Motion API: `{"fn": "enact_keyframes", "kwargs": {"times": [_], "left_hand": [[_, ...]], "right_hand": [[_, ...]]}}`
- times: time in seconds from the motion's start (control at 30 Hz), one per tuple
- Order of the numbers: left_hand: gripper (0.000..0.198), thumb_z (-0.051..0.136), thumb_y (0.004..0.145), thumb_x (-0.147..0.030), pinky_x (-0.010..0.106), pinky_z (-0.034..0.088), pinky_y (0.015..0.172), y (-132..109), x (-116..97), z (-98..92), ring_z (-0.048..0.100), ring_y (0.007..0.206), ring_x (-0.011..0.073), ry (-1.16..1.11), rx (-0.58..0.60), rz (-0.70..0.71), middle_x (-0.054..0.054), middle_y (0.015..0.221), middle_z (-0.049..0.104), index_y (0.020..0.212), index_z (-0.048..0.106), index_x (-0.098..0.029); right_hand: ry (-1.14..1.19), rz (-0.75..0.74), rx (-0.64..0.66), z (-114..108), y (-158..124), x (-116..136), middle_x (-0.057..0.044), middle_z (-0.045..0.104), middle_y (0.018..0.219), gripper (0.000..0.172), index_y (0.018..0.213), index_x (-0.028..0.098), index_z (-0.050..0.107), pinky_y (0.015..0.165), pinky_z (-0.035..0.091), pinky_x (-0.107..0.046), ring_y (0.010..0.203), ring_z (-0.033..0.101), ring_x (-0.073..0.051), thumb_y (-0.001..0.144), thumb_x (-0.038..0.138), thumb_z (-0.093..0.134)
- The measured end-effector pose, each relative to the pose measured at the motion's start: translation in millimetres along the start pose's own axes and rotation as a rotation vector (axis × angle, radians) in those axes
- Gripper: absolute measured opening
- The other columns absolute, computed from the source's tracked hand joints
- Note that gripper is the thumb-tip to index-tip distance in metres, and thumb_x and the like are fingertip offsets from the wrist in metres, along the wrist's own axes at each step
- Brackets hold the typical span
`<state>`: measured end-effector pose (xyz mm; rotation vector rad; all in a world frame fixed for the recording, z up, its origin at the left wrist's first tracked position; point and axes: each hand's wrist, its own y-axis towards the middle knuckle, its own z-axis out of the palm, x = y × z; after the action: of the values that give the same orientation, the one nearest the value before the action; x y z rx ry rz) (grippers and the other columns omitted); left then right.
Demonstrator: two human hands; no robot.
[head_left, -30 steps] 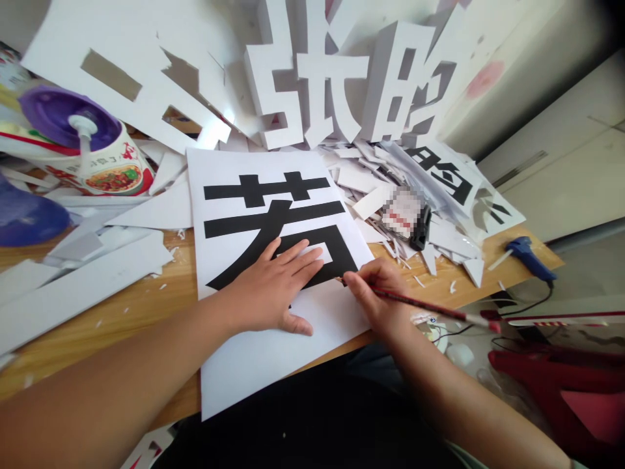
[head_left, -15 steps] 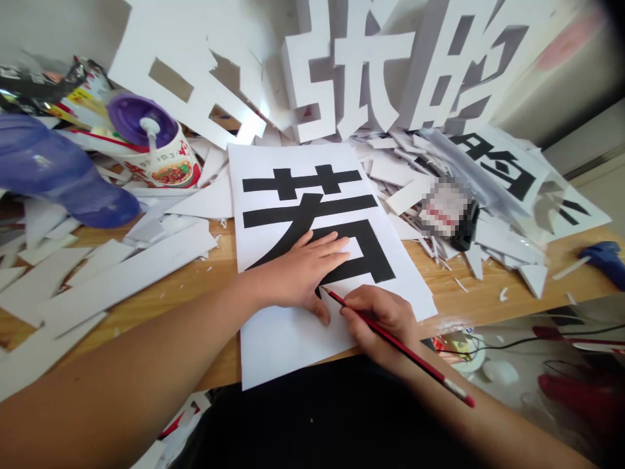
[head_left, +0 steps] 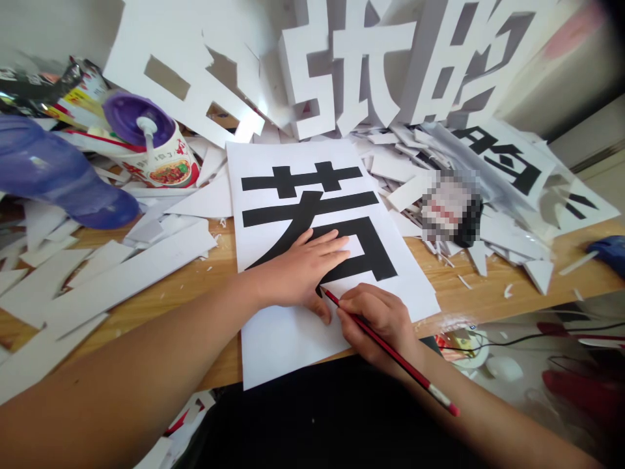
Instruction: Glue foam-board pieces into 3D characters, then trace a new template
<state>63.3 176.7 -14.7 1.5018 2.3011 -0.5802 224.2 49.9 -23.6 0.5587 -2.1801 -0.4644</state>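
Note:
A large black character cut-out [head_left: 349,229] lies on a white sheet [head_left: 280,348] on the wooden table. My left hand [head_left: 315,267] rests flat over the lower part of the character, fingers spread, covering some of it. In my right hand [head_left: 375,319] is a red and black pencil [head_left: 390,352] with a pink eraser end. Its tip meets the character's lower edge beside my left thumb. Whether a line has been drawn there, I cannot tell.
White 3D characters [head_left: 374,71] stand along the back. White offcuts [head_left: 131,273] litter both sides. A noodle cup [head_left: 168,163] and a purple bottle [head_left: 73,176] are at left. On the right lie another black-printed sheet [head_left: 512,163] and a blue tool [head_left: 610,254].
The pencil has tilted a little steeper, its eraser end shifting left and slightly down. My right hand has moved slightly left. My left hand stays in place.

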Motion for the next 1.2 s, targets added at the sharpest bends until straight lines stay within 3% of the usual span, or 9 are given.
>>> {"fn": "enact_keyframes", "kwargs": {"times": [0.5, 0.93, 1.2], "left_hand": [[0.103, 0.069, 0.068, -0.073, 0.051, -0.002, 0.120, -1, 2, 0.9, 0.005, 0.152, 0.0280, 0.003, -0.020, 0.025, 0.011, 0.162, 0.016, 0.149, 0.035, -0.019], [0.097, 0.072, 0.070, -0.068, 0.055, 0.000, 0.119, -1, -1, -3.6, 0.003, 0.151, 0.0313, 0.038, 0.023, -0.007, 0.010, 0.163, 0.014, 0.149, 0.036, -0.025], [0.098, 0.077, 0.065, -0.065, 0.052, -0.002, 0.120, -2, 1, -2.5, 0.001, 0.152, 0.0293, 0.040, 0.029, -0.007, 0.006, 0.164, 0.010, 0.148, 0.038, -0.030]], "right_hand": [[-0.082, 0.045, -0.032, -4, -3, 0, -0.003, 0.064, 0.071, 0.015, 0.077, 0.021, 0.054, 0.054, 0.047, -0.026, 0.061, 0.059, -0.015, 0.085, 0.009, 0.053], [-0.145, 0.074, -0.057, -15, -8, -6, -0.001, 0.063, 0.069, 0.015, 0.077, 0.022, 0.052, 0.054, 0.046, -0.024, 0.060, 0.059, -0.014, 0.086, 0.010, 0.052], [-0.176, 0.103, -0.089, -21, -11, -10, -0.001, 0.064, 0.069, 0.015, 0.078, 0.023, 0.052, 0.053, 0.046, -0.025, 0.059, 0.059, -0.014, 0.086, 0.010, 0.052]]}}
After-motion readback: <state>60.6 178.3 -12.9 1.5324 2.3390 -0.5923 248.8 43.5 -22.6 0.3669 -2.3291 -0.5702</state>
